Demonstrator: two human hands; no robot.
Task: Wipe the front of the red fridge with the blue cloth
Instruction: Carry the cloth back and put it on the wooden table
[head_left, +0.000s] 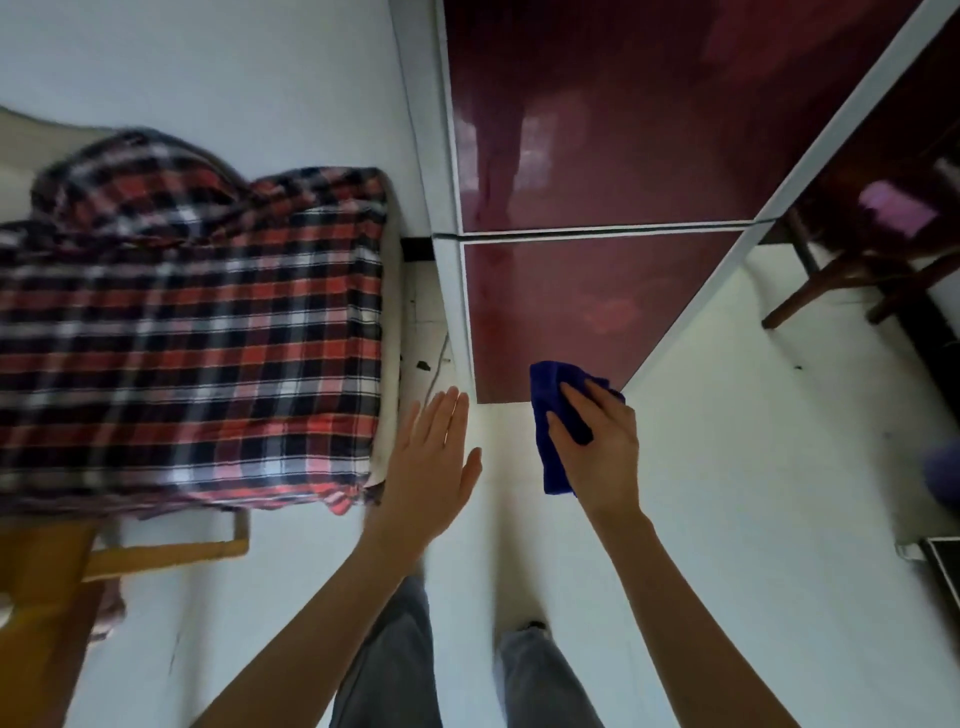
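The red fridge (597, 156) rises in front of me, glossy dark red with white trim and a seam between an upper and a lower door. My right hand (597, 457) grips the blue cloth (553, 405) near the bottom edge of the lower door; whether the cloth touches the door I cannot tell. My left hand (431, 467) is held flat with fingers spread, beside the fridge's lower left corner, holding nothing.
A chair draped with a red, white and black plaid cloth (197, 332) stands close on the left, its wooden frame (156, 556) below. A dark wooden chair (857, 270) is at the right. White tiled floor (753, 467) lies underfoot, with my legs (540, 680) below.
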